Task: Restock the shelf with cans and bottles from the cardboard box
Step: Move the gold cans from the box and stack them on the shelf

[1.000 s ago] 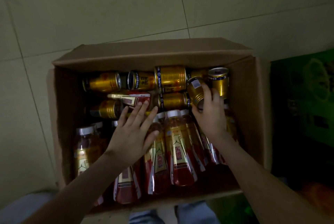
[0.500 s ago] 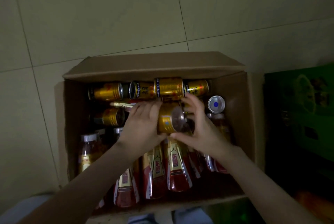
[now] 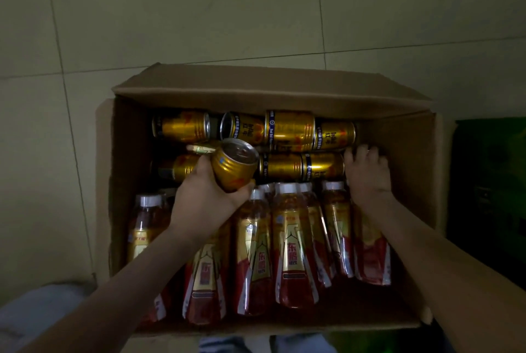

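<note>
An open cardboard box (image 3: 256, 88) sits on the floor below me. Gold cans (image 3: 290, 128) lie on their sides along its far end, and red-labelled bottles (image 3: 293, 253) with white caps fill the near half. My left hand (image 3: 205, 199) grips one gold can (image 3: 233, 165), tilted and lifted just above the others. My right hand (image 3: 367, 176) reaches down at the right end of the can row, next to the box's right wall. Its fingers curl downward, and whatever lies under them is hidden.
The box stands on a pale tiled floor (image 3: 199, 11). A dark green crate (image 3: 489, 182) sits close against the box's right side. My trouser legs (image 3: 37, 313) show at the bottom edge.
Both hands were on the gold can half a second ago. Now only my left hand holds it, further left, and my right hand has moved to the box's right end.
</note>
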A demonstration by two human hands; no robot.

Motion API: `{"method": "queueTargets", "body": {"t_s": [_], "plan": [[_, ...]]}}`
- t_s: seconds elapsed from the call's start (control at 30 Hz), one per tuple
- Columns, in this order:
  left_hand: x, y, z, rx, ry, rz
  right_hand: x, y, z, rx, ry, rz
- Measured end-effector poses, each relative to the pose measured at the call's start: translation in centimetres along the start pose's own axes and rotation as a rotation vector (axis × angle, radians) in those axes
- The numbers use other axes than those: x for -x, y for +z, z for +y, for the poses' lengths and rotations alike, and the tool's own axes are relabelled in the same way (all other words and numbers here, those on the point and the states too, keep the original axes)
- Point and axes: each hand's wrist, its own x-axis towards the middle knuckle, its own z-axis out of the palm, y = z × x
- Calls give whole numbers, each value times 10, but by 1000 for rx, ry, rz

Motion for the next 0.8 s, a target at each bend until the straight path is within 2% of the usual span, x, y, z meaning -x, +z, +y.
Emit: {"method": "queueTargets", "body": {"t_s": [0.07,0.17,0.23,0.33,0.4,0.5,0.57,0.6,0.7,0.8], "plan": [[3,0,5,10,-4,-19,5,1,0,-8,2,70],[14,-12,21,128,-106,-61,29,-16,10,-56,13,184],[26,-27,37,192,-143,-117,56,-35,24,-159,28,173],[48,-64,81,327,-173,-236,106,-82,53,-677,108,122],[65,-89,118,518,-227,-306,147,-120,77,-1151,263,92],[95,-130,174,729,-264,-353,219,-180,108,-2006,396,-74],[118,-159,214,777,-213,-385,265,-217,127,-2433,260,-132],[134,-173,233,786,-182,-408,285,-233,136,-2540,173,-135],[189,-226,291,834,-121,-439,350,-289,161,-2686,-51,-84],[246,-281,339,858,-59,-510,419,-341,199,-2659,-258,-28]]}}
